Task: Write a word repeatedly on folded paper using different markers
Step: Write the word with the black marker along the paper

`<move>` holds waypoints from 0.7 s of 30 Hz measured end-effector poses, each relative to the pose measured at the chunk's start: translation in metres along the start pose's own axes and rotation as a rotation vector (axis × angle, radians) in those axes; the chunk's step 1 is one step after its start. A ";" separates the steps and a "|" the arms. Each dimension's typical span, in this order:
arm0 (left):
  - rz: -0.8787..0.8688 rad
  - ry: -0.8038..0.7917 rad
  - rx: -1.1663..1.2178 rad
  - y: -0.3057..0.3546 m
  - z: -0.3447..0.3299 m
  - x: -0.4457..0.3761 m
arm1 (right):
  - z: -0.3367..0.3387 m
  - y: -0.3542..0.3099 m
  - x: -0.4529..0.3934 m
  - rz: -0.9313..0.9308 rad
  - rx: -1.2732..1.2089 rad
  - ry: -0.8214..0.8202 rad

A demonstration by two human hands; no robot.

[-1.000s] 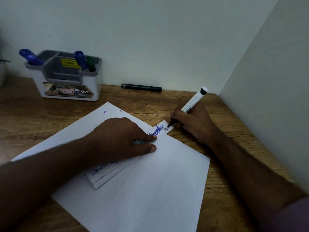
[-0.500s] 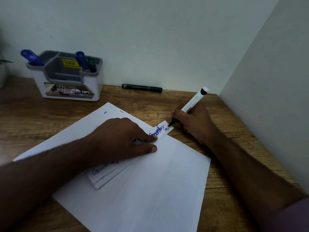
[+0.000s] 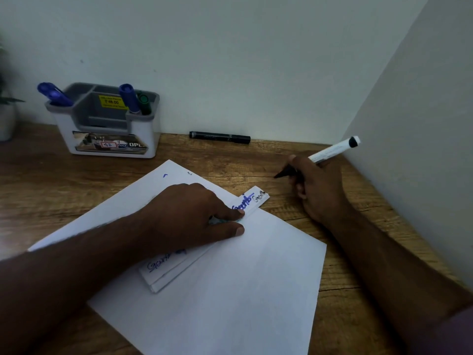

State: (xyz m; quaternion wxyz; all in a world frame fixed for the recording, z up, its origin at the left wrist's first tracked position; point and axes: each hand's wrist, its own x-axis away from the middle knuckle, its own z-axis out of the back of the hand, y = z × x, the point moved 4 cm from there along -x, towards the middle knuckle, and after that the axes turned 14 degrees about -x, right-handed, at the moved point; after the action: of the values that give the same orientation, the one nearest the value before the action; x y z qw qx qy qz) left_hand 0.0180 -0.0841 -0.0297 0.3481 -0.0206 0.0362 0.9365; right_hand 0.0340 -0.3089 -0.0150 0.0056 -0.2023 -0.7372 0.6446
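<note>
A folded strip of white paper [image 3: 252, 203] lies diagonally on a larger white sheet [image 3: 243, 290]. It carries a word in blue ink at both ends and a small one in black at its far tip. My left hand [image 3: 189, 213] presses flat on the middle of the strip, hiding that part. My right hand [image 3: 317, 185] grips a white marker with a black tip [image 3: 330, 151], held off the paper to the right over the wooden desk, tip pointing left.
A grey and white pen holder [image 3: 107, 121] with blue markers and a green one stands at the back left. A black marker [image 3: 220, 137] lies against the back wall. A side wall [image 3: 422, 149] closes the right. A plant pot [image 3: 6, 124] sits far left.
My right hand has lifted the marker off the strip's far tip and drawn it up and to the right. The small black word now shows uncovered. My left hand has stayed put.
</note>
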 end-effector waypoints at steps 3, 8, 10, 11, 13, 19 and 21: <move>-0.003 -0.001 -0.011 0.000 0.000 0.000 | -0.009 0.000 0.006 0.018 0.066 -0.160; -0.018 0.011 -0.013 0.001 0.001 0.000 | -0.027 0.003 0.012 0.136 0.458 -0.332; -0.018 0.009 -0.011 0.000 0.001 0.000 | -0.019 0.000 0.006 0.158 0.464 -0.187; -0.017 0.011 -0.012 0.000 0.000 -0.001 | -0.015 0.000 0.004 0.145 0.411 -0.124; -0.019 0.015 -0.010 0.000 0.000 -0.001 | -0.009 0.000 0.004 0.096 0.232 -0.074; -0.037 0.044 -0.020 -0.001 -0.002 -0.002 | -0.025 0.006 0.009 0.080 0.413 -0.305; -0.037 0.056 -0.020 -0.001 -0.001 -0.003 | -0.031 0.007 0.009 0.114 0.504 -0.303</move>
State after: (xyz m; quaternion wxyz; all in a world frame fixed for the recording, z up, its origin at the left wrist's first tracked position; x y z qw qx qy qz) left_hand 0.0207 -0.0857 -0.0308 0.3642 -0.0512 0.0360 0.9292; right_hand 0.0363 -0.2763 -0.0183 -0.0908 -0.1369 -0.5339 0.8294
